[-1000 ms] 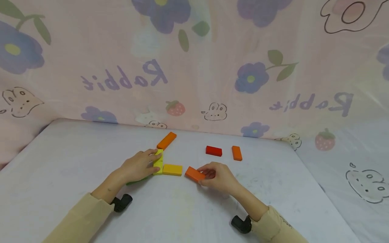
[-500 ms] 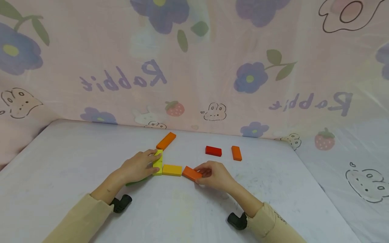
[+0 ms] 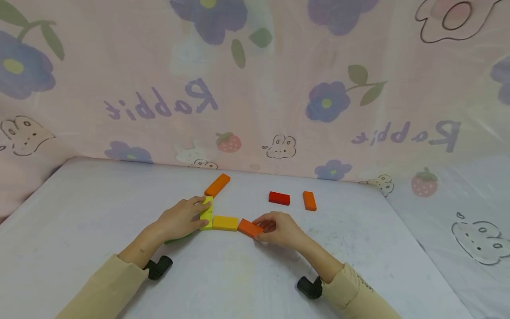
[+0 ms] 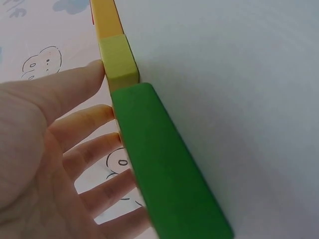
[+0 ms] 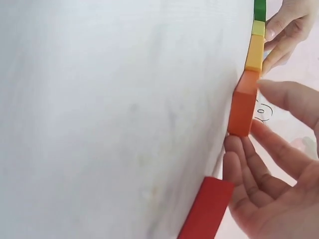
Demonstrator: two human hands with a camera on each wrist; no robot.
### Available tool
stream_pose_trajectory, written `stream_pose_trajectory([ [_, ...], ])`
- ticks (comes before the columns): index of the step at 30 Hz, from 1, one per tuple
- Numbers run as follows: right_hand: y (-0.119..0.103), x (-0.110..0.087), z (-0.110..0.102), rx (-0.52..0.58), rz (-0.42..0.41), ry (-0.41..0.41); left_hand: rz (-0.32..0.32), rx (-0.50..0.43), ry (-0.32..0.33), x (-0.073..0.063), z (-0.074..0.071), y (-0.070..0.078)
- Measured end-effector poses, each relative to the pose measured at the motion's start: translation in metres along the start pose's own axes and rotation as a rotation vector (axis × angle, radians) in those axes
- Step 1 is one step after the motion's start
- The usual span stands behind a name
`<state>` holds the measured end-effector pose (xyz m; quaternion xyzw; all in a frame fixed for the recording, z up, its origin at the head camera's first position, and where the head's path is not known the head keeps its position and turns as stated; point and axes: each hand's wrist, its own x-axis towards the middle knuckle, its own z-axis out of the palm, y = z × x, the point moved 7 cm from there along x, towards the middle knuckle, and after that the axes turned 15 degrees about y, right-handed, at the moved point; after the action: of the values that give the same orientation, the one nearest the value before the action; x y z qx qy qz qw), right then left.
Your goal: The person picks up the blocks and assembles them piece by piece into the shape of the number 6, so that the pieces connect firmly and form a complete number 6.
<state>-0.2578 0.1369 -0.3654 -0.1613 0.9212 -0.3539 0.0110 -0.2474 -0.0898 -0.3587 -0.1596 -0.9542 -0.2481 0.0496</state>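
Note:
A yellow-green block (image 3: 208, 213) lies under the fingertips of my left hand (image 3: 181, 218), whose thumb and fingers rest on it, spread apart. The green block (image 4: 164, 164) joins its near end, mostly hidden by that hand in the head view. To its right lies a yellow block (image 3: 225, 223), end against its side. My right hand (image 3: 283, 230) pinches an orange block (image 3: 248, 227) between thumb and index finger. This block sits at an angle, its left corner right at the yellow block's right end. The other right fingers curl loosely behind it.
Another orange block (image 3: 217, 184) slants away from the yellow-green block's far end. Beyond my right hand lie a red block (image 3: 279, 198) and a further orange block (image 3: 309, 201). A printed cloth (image 3: 255, 88) hangs behind the white table (image 3: 239, 279).
My right hand has slid the orange block left, closing the gap to the yellow block. The left hand keeps its place on the yellow-green block.

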Motion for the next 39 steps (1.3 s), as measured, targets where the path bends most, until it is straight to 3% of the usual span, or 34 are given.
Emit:
stream_pose_trajectory([
  [9, 0.003, -0.004, -0.015, -0.008, -0.057, 0.063, 0.014, -0.006, 0.007, 0.0, 0.0, 0.001],
  [25, 0.027, -0.02, -0.036, 0.021, -0.039, 0.125, 0.024, 0.004, 0.007, 0.001, 0.0, 0.0],
  [27, 0.03, -0.021, -0.037, 0.026, -0.024, 0.126, 0.022, 0.004, 0.007, 0.001, 0.0, -0.001],
  [34, 0.048, -0.029, -0.042, 0.111, 0.144, 0.119, 0.019, 0.007, 0.004, 0.001, 0.001, -0.001],
  [39, 0.056, -0.032, -0.045, 0.124, 0.19, 0.107, 0.02, 0.01, 0.004, 0.001, 0.001, -0.001],
])
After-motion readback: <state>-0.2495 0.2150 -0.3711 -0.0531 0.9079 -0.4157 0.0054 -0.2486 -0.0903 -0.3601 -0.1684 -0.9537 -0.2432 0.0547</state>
